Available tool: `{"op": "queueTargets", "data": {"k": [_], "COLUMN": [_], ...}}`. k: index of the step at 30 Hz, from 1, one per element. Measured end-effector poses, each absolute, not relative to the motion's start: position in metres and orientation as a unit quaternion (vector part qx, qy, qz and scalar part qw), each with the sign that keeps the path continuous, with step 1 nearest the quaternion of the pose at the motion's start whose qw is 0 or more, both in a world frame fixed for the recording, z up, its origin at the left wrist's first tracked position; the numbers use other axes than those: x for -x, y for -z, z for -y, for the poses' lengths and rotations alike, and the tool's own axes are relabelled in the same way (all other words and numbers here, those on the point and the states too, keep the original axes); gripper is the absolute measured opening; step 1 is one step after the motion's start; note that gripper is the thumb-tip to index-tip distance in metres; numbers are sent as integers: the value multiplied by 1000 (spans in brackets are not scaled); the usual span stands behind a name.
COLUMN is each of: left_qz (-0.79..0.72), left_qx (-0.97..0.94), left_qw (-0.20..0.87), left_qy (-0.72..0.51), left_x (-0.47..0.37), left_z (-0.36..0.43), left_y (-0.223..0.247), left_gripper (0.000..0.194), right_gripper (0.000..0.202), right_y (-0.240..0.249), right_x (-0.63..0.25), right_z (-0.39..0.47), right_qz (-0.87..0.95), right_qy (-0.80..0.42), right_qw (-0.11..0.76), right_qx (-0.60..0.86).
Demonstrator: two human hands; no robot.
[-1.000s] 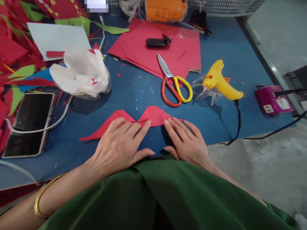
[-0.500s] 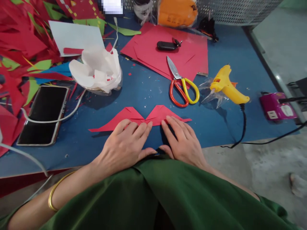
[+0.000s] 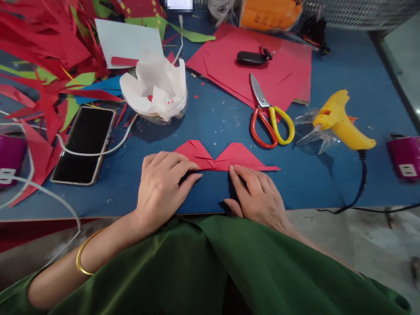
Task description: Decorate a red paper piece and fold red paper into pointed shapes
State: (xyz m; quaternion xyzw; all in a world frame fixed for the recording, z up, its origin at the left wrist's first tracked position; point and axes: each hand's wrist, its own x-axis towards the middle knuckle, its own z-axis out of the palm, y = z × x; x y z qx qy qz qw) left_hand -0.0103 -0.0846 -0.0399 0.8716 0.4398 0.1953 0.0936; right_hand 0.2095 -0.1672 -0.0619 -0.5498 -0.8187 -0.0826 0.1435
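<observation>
A folded red paper (image 3: 241, 156) with two peaks and a notch between them lies flat on the blue table near its front edge. My left hand (image 3: 160, 183) covers the paper's left end, its fingers bent and closed over it, the thumb close to the index finger. What lies beneath those fingers is hidden. On the right half, the fingertips of my right hand (image 3: 257, 192) press the paper's lower edge, while the thumb stays apart below. Scissors (image 3: 272, 127) with one red and one yellow handle lie beyond the paper, blades pointing away.
To the right stands a yellow glue gun (image 3: 344, 122) with a black cord. Behind the scissors are red sheets (image 3: 223, 57) with a black key fob (image 3: 251, 57) on top. A tissue-lined bowl (image 3: 154, 92), a phone (image 3: 85, 146) and paper scraps (image 3: 42, 48) occupy the left.
My left hand has shifted left along the paper and drawn its thumb up to the index finger. The right hand stays at the lower edge. The camera view has turned slightly left.
</observation>
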Motion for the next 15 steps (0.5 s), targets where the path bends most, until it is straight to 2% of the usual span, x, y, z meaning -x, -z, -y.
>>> {"op": "queueTargets", "data": {"k": [4, 15], "left_qz": [-458, -460], "left_qx": [-861, -863], "left_qw": [110, 126], "left_qy": [-191, -165], "left_x": [5, 1], "left_z": [80, 75], "left_y": [41, 37], "left_gripper": [14, 19], "right_gripper": [66, 64], "right_y": [61, 61], "right_x": [-210, -207], "right_z": [168, 161], "right_qz": [819, 841], "right_qy": [83, 84], "right_qw": [133, 139], "right_qx": [552, 516]}}
